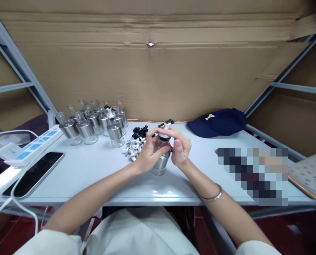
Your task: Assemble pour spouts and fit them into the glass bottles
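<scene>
The person sits at a white table and both hands work close together near the middle of it. The left hand is wrapped around a small bottle with a metal lower part; the fingers curl around its glass upper part and grasp it firmly, and the bottle stands on the table, a little tilted. The right hand is just beside it, with the fingers bent and pinching the white and black spout cap that sits on top of the bottle. On the right wrist there is a thin bracelet. Just behind the left hand lies a small heap of white caps, and touching it, a little further back, a few black parts. To the left of these stands a group of similar bottles, close to each other, near the cardboard wall. One of them already carries a white cap, the others look open on top. On the left edge of the table lies a dark phone, and next to it a white power strip with blue sockets. On the right, well apart from the hands, a navy cap rests on the table.
</scene>
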{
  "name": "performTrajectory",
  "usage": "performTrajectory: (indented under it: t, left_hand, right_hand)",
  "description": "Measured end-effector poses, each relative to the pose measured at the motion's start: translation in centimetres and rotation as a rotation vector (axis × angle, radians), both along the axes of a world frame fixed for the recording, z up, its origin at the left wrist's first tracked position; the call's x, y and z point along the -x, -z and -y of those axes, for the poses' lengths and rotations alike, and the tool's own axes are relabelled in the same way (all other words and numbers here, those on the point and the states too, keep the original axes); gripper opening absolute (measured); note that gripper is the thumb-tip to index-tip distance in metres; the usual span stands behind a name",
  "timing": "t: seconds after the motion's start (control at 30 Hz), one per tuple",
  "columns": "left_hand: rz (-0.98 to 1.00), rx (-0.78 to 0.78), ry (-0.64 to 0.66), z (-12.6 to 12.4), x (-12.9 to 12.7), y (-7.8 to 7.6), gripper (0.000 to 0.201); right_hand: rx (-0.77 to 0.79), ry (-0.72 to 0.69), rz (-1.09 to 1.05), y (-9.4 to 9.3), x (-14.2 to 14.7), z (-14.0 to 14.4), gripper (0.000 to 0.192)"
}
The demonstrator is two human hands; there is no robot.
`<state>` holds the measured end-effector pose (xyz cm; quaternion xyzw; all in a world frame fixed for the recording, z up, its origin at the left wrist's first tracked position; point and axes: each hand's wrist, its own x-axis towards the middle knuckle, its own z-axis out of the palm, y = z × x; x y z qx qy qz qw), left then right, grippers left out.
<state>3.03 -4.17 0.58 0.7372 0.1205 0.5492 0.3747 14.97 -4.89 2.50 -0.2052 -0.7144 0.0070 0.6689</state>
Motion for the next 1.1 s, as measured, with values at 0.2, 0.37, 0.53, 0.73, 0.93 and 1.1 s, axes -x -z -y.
performTrajectory:
  t: [0.2, 0.37, 0.53, 0.73, 0.93, 1.1]
  left_hand:
    - [0.017, 0.001, 0.026, 0.22, 0.07, -0.02, 0.036]
    - [0.032, -0.007, 0.062, 0.23, 0.15, 0.01, 0.033]
    - [0.058, 0.009, 0.070, 0.26, -0.03, 0.20, 0.029]
    - [0.065, 0.053, 0.067, 0.19, -0.21, 0.48, 0.029]
    - [0.052, 0.054, 0.047, 0.23, -0.07, 0.39, 0.029]
    - [0.078, 0.028, 0.033, 0.20, -0.10, 0.43, 0.026]
  right_hand:
    - [-0.034, 0.015, -0.007, 0.31, 0.09, 0.10, 0.049]
    - [-0.067, 0.021, -0.010, 0.60, 0.01, 0.09, 0.047]
    - [-0.093, 0.032, 0.022, 0.92, -0.17, 0.04, 0.044]
    - [-0.133, 0.059, 0.103, 0.79, -0.60, 0.54, 0.043]
    - [-0.144, 0.079, 0.150, 0.52, -0.73, 0.92, 0.042]
    - [-0.173, 0.109, 0.174, 0.49, -0.79, 0.99, 0.040]
